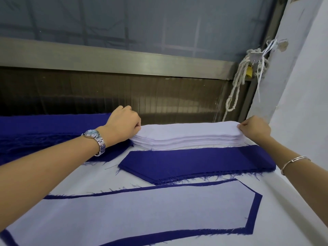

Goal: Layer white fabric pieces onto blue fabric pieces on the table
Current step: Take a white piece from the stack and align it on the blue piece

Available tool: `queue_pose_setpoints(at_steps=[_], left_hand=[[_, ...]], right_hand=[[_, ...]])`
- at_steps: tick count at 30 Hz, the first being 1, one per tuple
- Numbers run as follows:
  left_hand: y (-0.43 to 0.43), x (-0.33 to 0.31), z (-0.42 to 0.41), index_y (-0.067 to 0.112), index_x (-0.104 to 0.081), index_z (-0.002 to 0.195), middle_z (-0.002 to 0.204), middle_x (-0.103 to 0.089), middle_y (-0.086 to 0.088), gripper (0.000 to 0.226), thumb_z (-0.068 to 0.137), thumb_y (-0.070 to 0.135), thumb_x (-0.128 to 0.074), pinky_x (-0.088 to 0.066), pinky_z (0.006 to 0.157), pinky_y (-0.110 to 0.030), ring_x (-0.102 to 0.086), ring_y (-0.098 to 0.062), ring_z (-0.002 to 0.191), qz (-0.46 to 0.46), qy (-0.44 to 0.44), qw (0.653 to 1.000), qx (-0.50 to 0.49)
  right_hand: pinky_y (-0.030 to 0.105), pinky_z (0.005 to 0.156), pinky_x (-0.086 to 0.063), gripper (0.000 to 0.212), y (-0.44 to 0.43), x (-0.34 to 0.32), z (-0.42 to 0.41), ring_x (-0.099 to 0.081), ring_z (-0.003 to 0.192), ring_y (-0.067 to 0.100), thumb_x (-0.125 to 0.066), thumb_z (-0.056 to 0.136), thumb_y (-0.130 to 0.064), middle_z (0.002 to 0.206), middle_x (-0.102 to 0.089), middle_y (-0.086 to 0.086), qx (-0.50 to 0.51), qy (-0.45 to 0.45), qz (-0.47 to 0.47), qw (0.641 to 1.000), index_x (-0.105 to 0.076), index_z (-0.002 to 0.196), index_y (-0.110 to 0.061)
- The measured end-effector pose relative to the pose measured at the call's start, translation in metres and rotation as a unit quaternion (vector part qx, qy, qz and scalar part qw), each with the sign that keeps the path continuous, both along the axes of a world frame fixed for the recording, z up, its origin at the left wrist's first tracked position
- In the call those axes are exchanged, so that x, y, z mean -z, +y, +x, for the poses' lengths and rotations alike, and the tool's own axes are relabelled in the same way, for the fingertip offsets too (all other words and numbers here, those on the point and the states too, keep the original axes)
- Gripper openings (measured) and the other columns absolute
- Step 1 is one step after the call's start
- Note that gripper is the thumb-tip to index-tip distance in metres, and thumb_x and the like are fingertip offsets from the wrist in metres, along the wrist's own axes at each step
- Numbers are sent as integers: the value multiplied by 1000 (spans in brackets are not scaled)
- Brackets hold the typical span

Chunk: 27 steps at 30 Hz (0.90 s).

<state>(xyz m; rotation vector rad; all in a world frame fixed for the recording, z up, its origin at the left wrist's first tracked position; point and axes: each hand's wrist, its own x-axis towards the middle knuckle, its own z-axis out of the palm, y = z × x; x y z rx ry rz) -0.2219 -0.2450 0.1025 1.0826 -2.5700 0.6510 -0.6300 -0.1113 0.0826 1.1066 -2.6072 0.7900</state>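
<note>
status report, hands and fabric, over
Left hand and right hand each pinch an end of the stack of white fabric pieces. The stack of blue fabric pieces lies just in front, uncovered. Nothing blocking.

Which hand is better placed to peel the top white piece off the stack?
Probably the right hand: it pinches the top edge of the white stack; fingertips of the left hand are hidden.
</note>
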Motion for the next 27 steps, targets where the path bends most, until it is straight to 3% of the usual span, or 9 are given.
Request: queue_pose_setpoints(at_steps=[5, 12, 17, 24, 25, 27], left_hand=[[-4, -1, -4, 26, -75, 103, 102, -70, 6, 25, 98, 38, -54, -40, 89, -31, -55, -14, 101, 17, 13, 1000, -7], [-6, 0, -6, 24, -75, 102, 101, -71, 4, 23, 98, 38, -56, -41, 91, -32, -58, -14, 99, 26, 24, 999, -13], [-5, -1, -7, 22, -76, 98, 97, -71, 5, 22, 97, 36, -58, -41, 91, -31, -61, -14, 95, 35, 26, 999, -8], [-7, -6, -7, 24, -75, 99, 99, -72, 6, 17, 96, 31, -60, -40, 94, -33, -62, -13, 96, 61, 39, 997, -12], [-8, -6, -7, 24, -75, 100, 100, -72, 7, 16, 96, 30, -60, -40, 94, -33, -61, -13, 98, 62, 40, 997, -9], [-8, -5, -7, 24, -72, 109, 107, -70, 6, 18, 95, 29, -62, -41, 94, -34, -59, -14, 104, 59, 43, 997, -1]], right_hand=[[30, 64, -41, 21, -1, -2, 3, -49, 66, 25, -66, 94, -16, 93, -74, 19, 1, 28, -28, 999, -80, 88, -2], [36, 74, -47, 16, -2, 0, 4, -61, 96, 39, -65, 91, -10, 106, -72, 17, -13, 75, -55, 996, -80, 98, -8], [38, 85, -46, 13, -6, 2, 2, -61, 100, 36, -60, 93, -6, 109, -68, 16, -31, 27, -62, 997, -68, 103, -9], [44, 90, -47, 42, -1, 1, 1, -58, 107, 39, -57, 90, 3, 115, -63, 19, -35, -50, -160, 985, -54, 131, -6], [44, 88, -48, 37, 1, 1, 0, -59, 104, 40, -57, 91, 1, 111, -65, 18, -39, -53, -153, 986, -58, 127, -5], [39, 75, -46, 12, 3, 3, -6, -58, 87, 39, -57, 92, -3, 85, -64, 16, -47, -61, -151, 986, -68, 97, -6]])
